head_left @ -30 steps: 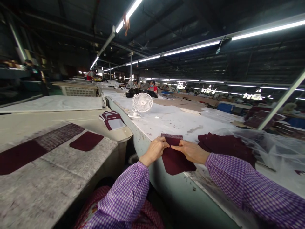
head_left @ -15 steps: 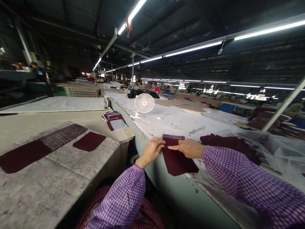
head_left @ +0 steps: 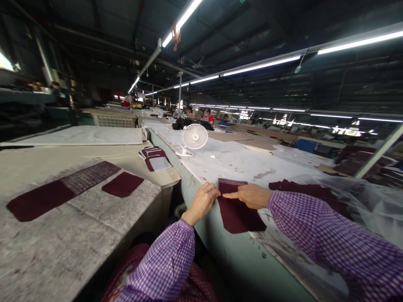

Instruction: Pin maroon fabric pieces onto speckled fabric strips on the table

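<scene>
A maroon fabric piece with a speckled strip along its far edge lies at the table's near edge, its front part hanging over the side. My left hand pinches the left edge of this piece, fingertips and thumb pressed together. Just to the right, my right hand rests on the cloth with the index finger stretched flat toward the pinch; its other fingers are curled and partly hidden. On the right of the table, more maroon fabric lies partly under clear plastic sheeting.
A white fan stands on the white-covered table. Across a narrow gap to my left, a lower surface carries a long maroon strip, a small maroon piece and several maroon-and-white pieces. People work far back.
The whole view has shifted slightly rightward across the frame. My left fingertips have closed in at the fabric's edge; my right hand keeps nearly the same place on the cloth.
</scene>
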Action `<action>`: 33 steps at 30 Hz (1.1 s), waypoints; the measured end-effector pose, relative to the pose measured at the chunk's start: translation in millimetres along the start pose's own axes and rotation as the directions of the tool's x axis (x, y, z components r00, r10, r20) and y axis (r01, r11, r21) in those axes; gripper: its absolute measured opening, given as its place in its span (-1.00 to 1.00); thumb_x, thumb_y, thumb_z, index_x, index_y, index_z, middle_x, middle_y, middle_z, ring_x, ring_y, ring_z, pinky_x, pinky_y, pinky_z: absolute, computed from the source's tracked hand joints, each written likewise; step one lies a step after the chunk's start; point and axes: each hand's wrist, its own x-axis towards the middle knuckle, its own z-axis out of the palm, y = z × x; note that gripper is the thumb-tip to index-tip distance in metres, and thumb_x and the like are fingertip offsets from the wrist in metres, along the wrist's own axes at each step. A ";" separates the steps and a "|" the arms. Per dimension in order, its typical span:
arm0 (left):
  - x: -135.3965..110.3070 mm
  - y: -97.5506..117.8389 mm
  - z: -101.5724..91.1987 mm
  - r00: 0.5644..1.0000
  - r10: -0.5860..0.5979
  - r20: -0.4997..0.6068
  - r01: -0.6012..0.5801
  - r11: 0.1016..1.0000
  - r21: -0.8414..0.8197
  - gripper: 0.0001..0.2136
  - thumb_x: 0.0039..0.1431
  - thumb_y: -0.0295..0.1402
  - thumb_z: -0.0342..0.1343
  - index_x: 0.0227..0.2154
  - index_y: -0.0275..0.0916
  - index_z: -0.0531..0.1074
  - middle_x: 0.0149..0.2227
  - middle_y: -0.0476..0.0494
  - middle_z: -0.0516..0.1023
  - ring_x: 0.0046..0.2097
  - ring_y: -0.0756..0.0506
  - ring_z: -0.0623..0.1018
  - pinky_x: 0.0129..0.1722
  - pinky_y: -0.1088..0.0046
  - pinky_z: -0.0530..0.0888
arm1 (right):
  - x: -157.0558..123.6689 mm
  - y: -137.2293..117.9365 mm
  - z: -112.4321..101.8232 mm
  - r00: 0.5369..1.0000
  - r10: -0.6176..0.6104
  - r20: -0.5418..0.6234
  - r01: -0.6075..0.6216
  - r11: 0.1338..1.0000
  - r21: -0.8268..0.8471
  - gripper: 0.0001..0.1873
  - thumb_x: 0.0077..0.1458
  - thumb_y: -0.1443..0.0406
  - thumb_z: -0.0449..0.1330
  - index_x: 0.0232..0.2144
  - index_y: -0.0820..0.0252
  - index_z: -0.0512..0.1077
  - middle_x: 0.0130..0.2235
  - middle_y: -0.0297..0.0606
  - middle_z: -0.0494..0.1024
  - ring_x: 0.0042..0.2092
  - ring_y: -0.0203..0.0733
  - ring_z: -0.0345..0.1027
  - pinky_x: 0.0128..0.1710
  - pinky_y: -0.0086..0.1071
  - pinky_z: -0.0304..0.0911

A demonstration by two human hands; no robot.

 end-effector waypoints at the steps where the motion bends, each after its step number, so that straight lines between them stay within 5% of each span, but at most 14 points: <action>1: -1.3 -1.2 -0.1 0.999 -0.025 -0.020 0.024 0.998 -0.057 -0.76 0.24 -0.42 -0.12 -0.34 -0.25 0.47 -0.34 -0.13 0.45 -0.22 -0.08 0.40 -0.16 0.39 0.36 | 0.7 -0.6 -1.3 1.000 0.001 -0.003 -0.001 1.000 0.008 -0.37 0.01 0.48 -0.01 0.12 -0.08 0.26 -0.46 -0.25 0.44 -0.45 -0.25 0.28 -0.37 -0.42 0.13; 7: -2.4 -7.1 -0.6 0.969 -0.236 -0.075 0.204 0.932 -0.298 -0.86 0.15 -0.41 0.03 -0.31 -0.28 0.47 -0.34 -0.09 0.47 -0.28 -0.04 0.46 -0.22 0.43 0.39 | 1.0 -4.3 -6.4 0.999 0.005 0.033 -0.005 1.000 -0.014 -0.34 0.03 0.50 -0.02 0.15 -0.11 0.21 -0.47 -0.23 0.45 -0.45 -0.22 0.29 -0.41 -0.41 0.08; 16: -3.1 -3.9 5.1 0.988 -0.137 -0.071 0.121 0.972 -0.201 -0.86 0.16 -0.44 0.01 -0.43 -0.25 0.47 -0.37 -0.09 0.40 -0.24 -0.07 0.40 -0.22 0.43 0.34 | 3.3 -5.2 -12.1 0.993 0.008 0.114 -0.005 1.000 -0.022 -0.31 0.04 0.51 -0.04 0.19 -0.11 0.13 -0.45 -0.23 0.46 -0.44 -0.23 0.28 -0.40 -0.41 0.04; 22: -8.5 -6.6 4.9 0.987 -0.113 -0.111 0.073 0.947 -0.313 -0.83 0.19 -0.37 0.01 -0.43 -0.26 0.46 -0.37 -0.10 0.41 -0.26 -0.06 0.40 -0.22 0.44 0.34 | 8.8 -6.4 -20.6 0.983 -0.056 0.173 0.072 0.994 -0.086 -0.26 0.03 0.53 -0.05 0.23 -0.10 0.04 -0.46 -0.24 0.43 -0.45 -0.22 0.26 -0.44 -0.42 0.01; 26: -12.7 -12.8 2.7 0.971 -0.211 -0.112 0.143 0.889 -0.434 -0.83 0.20 -0.36 -0.03 -0.40 -0.28 0.43 -0.36 -0.09 0.45 -0.28 -0.05 0.44 -0.21 0.44 0.36 | 11.8 -11.4 -18.9 0.987 -0.062 0.145 0.082 0.987 -0.137 -0.30 0.07 0.49 -0.03 0.22 -0.13 0.05 -0.45 -0.21 0.42 -0.45 -0.19 0.27 -0.43 -0.41 0.05; 29: -13.6 -14.6 2.1 0.944 -0.286 -0.166 0.198 0.891 -0.409 -0.85 0.20 -0.39 -0.04 -0.36 -0.28 0.43 -0.35 -0.10 0.48 -0.26 -0.06 0.45 -0.20 0.42 0.37 | 7.9 -13.5 -13.3 0.994 -0.021 0.103 0.032 0.993 -0.109 -0.35 0.12 0.39 0.00 0.23 -0.13 0.01 -0.36 -0.16 0.44 -0.38 -0.11 0.32 -0.35 -0.32 0.14; 33: -8.2 -8.0 -1.0 0.938 -0.229 -0.261 0.162 0.953 -0.256 -0.85 0.20 -0.41 -0.06 -0.31 -0.26 0.41 -0.30 -0.14 0.47 -0.19 -0.10 0.44 -0.14 0.36 0.37 | -0.2 -8.5 -6.6 0.989 0.148 0.027 -0.150 0.986 0.077 -0.36 0.11 0.25 0.05 0.24 0.01 0.01 -0.14 -0.08 0.41 -0.21 -0.02 0.35 -0.18 -0.19 0.17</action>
